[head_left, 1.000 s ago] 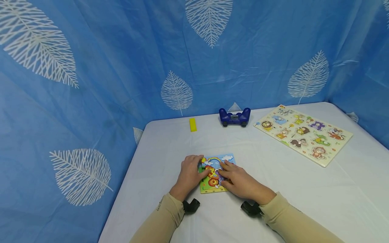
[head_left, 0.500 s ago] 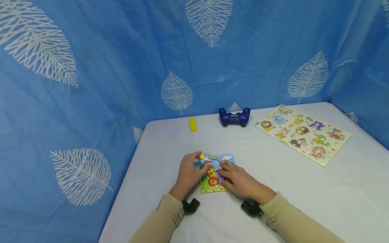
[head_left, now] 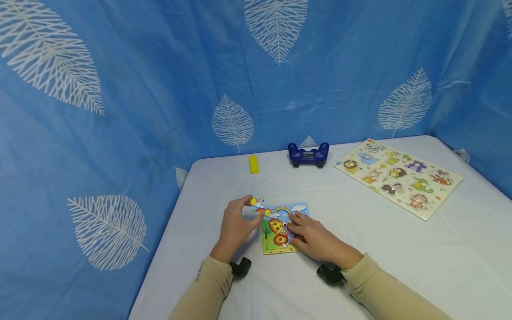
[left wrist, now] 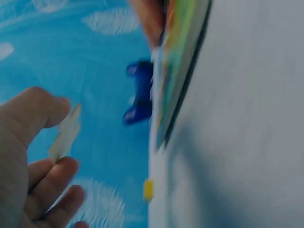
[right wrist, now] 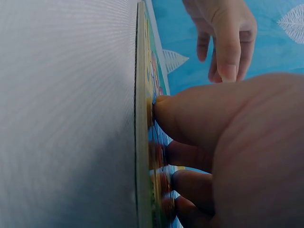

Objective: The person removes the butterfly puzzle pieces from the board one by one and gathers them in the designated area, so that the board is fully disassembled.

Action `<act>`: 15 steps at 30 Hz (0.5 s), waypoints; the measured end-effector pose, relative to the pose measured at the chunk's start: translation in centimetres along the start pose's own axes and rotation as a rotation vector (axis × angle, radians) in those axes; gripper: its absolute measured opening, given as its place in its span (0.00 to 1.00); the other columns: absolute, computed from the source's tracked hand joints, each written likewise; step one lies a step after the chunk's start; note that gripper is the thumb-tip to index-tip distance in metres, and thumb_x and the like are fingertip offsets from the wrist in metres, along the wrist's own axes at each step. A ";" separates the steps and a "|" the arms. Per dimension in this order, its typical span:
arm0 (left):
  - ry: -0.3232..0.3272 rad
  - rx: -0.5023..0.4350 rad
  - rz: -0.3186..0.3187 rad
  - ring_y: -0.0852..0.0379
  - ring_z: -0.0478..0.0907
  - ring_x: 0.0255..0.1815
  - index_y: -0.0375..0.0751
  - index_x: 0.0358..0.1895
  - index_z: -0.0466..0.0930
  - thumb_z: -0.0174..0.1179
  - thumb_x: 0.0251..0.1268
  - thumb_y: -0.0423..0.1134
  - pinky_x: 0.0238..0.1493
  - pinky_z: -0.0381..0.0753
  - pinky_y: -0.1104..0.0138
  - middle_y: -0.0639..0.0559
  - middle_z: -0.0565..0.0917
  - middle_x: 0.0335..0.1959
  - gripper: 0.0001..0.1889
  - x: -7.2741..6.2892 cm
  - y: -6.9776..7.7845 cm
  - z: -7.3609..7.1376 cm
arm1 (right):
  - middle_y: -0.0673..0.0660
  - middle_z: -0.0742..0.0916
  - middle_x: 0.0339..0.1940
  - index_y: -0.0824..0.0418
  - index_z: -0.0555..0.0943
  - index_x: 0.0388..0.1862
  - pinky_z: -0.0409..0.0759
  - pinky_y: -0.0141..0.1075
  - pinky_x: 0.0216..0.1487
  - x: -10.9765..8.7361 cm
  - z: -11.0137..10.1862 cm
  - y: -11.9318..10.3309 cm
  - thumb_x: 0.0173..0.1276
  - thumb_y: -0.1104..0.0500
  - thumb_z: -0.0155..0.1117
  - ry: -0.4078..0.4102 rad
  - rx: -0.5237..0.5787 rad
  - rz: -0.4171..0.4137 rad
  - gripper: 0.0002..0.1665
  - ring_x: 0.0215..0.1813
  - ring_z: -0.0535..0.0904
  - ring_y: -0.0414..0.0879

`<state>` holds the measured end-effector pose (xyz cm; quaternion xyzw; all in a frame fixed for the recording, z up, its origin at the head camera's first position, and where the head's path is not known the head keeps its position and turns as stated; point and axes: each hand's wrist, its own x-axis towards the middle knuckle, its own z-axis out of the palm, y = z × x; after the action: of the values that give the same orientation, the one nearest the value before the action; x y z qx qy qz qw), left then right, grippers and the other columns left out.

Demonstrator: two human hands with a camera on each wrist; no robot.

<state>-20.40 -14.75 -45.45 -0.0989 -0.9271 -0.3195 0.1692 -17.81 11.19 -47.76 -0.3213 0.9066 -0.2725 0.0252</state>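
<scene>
A small square jigsaw puzzle (head_left: 273, 247) with a bright cartoon picture lies flat on the table. My left hand (head_left: 233, 226) is raised at its upper left corner and pinches a puzzle piece (head_left: 260, 205) between thumb and fingers. In the left wrist view that puzzle piece (left wrist: 65, 135) shows its pale side, held away from the board. My right hand (head_left: 314, 238) rests on the right part of the puzzle with spread fingers. Seen from the right wrist, the thumb (right wrist: 185, 111) and fingertips touch the picture surface. That hand hides part of the picture.
Toward the back of the white-covered table (head_left: 224, 186) are a yellow block (head_left: 254, 164) and a dark blue game controller (head_left: 308, 154). A larger animal puzzle board (head_left: 400, 178) lies at the back right. Blue leaf-patterned curtain (head_left: 340, 89) hangs behind.
My left hand has lifted the puzzle piece from the puzzle's upper left area and carried it a little left and up. The right hand has stayed in place.
</scene>
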 end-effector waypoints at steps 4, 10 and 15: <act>-0.056 0.061 -0.090 0.49 0.81 0.58 0.42 0.66 0.79 0.76 0.59 0.48 0.59 0.79 0.52 0.49 0.86 0.51 0.32 0.6 -1.6 -2.0 | 0.69 0.69 0.78 0.68 0.75 0.71 0.63 0.63 0.74 0.1 0.1 0.0 0.77 0.54 0.63 -0.002 -0.002 0.001 0.29 0.81 0.59 0.68; -0.175 0.015 -0.255 0.50 0.82 0.50 0.39 0.67 0.78 0.74 0.61 0.49 0.44 0.82 0.57 0.45 0.85 0.53 0.33 1.2 -4.4 -5.5 | 0.69 0.69 0.78 0.68 0.75 0.71 0.63 0.62 0.75 0.1 0.1 0.0 0.77 0.54 0.62 -0.002 -0.009 0.002 0.30 0.81 0.59 0.67; -0.260 0.038 -0.301 0.49 0.83 0.51 0.38 0.67 0.78 0.73 0.62 0.49 0.43 0.82 0.57 0.44 0.85 0.55 0.33 1.2 -6.2 -7.2 | 0.70 0.69 0.78 0.69 0.75 0.71 0.63 0.64 0.74 -0.1 0.0 -0.1 0.77 0.55 0.62 0.003 -0.007 -0.008 0.29 0.80 0.60 0.69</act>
<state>-21.50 -23.95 -43.17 0.0039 -0.9513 -0.3082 0.0002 -17.74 11.21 -47.72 -0.3248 0.9062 -0.2698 0.0217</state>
